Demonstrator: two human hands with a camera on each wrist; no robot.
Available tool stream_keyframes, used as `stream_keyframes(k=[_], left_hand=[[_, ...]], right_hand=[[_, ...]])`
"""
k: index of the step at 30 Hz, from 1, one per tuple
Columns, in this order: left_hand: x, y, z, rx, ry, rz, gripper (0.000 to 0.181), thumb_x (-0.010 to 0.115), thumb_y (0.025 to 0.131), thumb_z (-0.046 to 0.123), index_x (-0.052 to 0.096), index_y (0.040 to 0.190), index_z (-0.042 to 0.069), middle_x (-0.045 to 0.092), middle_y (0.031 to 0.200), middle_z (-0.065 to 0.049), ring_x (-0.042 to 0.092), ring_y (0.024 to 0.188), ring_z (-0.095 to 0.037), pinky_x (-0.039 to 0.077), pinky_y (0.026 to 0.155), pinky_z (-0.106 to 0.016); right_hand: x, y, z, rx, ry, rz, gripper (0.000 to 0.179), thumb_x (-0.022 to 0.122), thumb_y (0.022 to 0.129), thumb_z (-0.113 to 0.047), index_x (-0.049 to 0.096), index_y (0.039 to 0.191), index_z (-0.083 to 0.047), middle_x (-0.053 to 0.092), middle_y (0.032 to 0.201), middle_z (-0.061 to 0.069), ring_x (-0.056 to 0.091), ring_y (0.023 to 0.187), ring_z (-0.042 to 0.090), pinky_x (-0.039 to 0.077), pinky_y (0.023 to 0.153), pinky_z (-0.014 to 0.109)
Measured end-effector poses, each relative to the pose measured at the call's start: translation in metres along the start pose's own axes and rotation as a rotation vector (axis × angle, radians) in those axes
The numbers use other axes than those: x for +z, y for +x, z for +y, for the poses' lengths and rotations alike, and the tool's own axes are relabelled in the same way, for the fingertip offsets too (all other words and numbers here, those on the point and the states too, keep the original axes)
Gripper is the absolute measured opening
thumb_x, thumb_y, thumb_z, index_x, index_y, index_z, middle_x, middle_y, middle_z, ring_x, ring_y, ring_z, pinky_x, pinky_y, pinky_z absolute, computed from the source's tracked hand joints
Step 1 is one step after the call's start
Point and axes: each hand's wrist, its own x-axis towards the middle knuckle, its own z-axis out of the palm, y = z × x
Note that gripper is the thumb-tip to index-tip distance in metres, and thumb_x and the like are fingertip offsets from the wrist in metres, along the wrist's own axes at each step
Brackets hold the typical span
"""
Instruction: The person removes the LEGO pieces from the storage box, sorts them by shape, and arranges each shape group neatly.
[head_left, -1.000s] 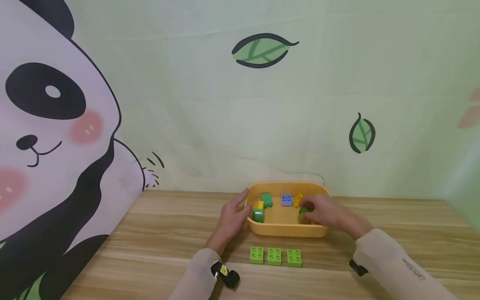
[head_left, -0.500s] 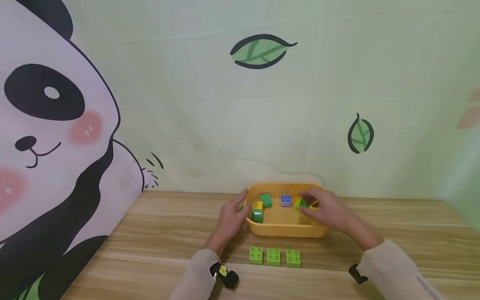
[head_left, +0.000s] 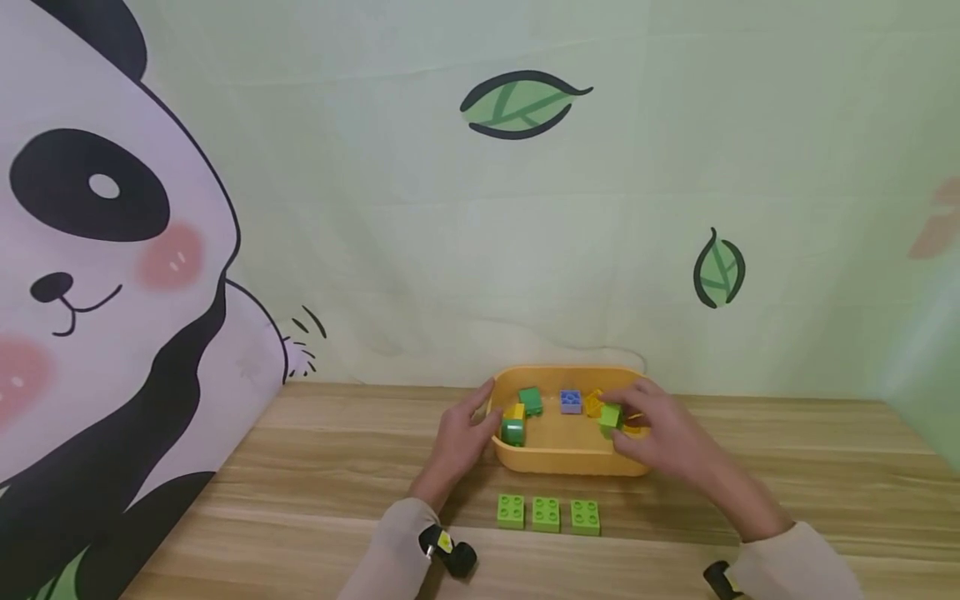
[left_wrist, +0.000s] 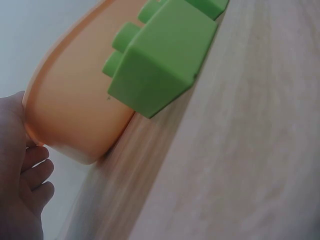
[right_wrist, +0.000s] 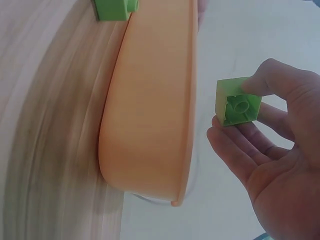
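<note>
- The right hand (head_left: 660, 429) pinches 1 light green block (head_left: 610, 420) up over the right part of the yellow tub (head_left: 573, 462).
- The left hand (head_left: 461, 437) grips the tub's left end.
- A blue block (head_left: 571, 402) and a dark green block (head_left: 531, 402) lie inside.
- 3 more light green blocks (head_left: 546, 514) sit in a row on the wood table (head_left: 337, 467), near the tub.

The panda print (head_left: 112, 350), leaf motifs (head_left: 517, 105) and toy bricks (head_left: 546, 514) suggest a playroom, though little else shows.

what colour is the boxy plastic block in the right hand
Light green; the boxy plastic block shows best in the right wrist view.
</note>
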Motion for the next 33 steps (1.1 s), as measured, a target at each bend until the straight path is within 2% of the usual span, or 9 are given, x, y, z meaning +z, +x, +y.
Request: stream_keyframes(k=[9, 16, 25, 29, 33], left_hand=[[0.000, -0.001, 0.001, -0.033, 0.007, -0.011, 0.055, 0.061, 0.106, 0.016, 0.048, 0.157, -0.002, 0.047, 0.161, -0.015, 0.042, 0.150, -0.035, 0.033, 0.123, -0.053], [0.001, 0.000, 0.002, -0.049, 0.005, -0.013, 0.055, 0.061, 0.106, 0.016, 0.047, 0.158, 0.000, 0.047, 0.161, -0.013, 0.041, 0.151, -0.033, 0.033, 0.123, -0.051], [0.001, 0.000, 0.001, -0.036, 0.015, -0.011, 0.055, 0.061, 0.106, 0.017, 0.049, 0.157, -0.001, 0.048, 0.160, -0.014, 0.043, 0.150, -0.033, 0.036, 0.122, -0.052], [0.001, 0.000, 0.002, -0.027, 0.011, -0.008, 0.054, 0.061, 0.107, 0.016, 0.049, 0.156, -0.002, 0.048, 0.160, -0.015, 0.043, 0.149, -0.035, 0.035, 0.122, -0.053], [0.001, 0.000, 0.002, -0.030, 0.011, -0.005, 0.054, 0.061, 0.107, 0.017, 0.049, 0.156, -0.001, 0.048, 0.160, -0.016, 0.043, 0.149, -0.036, 0.035, 0.122, -0.054]], right_hand=[[-0.004, -0.014, -0.005, -0.017, 0.039, 0.023, 0.038, 0.079, 0.086, 0.002, 0.071, 0.123, 0.000, 0.066, 0.113, 0.008, 0.070, 0.099, 0.025, 0.064, 0.085, 0.044], [-0.005, -0.025, -0.005, -0.036, 0.028, 0.033, 0.039, 0.084, 0.085, 0.005, 0.069, 0.120, -0.001, 0.069, 0.114, 0.008, 0.071, 0.098, 0.023, 0.065, 0.083, 0.040], [-0.006, -0.036, -0.005, 0.031, 0.013, 0.025, 0.041, 0.084, 0.083, 0.007, 0.065, 0.119, 0.002, 0.069, 0.113, 0.007, 0.070, 0.102, 0.024, 0.064, 0.087, 0.041], [-0.007, -0.041, -0.005, 0.053, 0.017, 0.025, 0.043, 0.084, 0.082, 0.008, 0.064, 0.120, 0.003, 0.071, 0.114, 0.009, 0.071, 0.102, 0.024, 0.064, 0.087, 0.038], [-0.006, -0.046, -0.005, 0.045, 0.007, 0.024, 0.043, 0.083, 0.083, 0.009, 0.066, 0.122, 0.002, 0.072, 0.117, 0.010, 0.072, 0.101, 0.024, 0.064, 0.086, 0.036]])
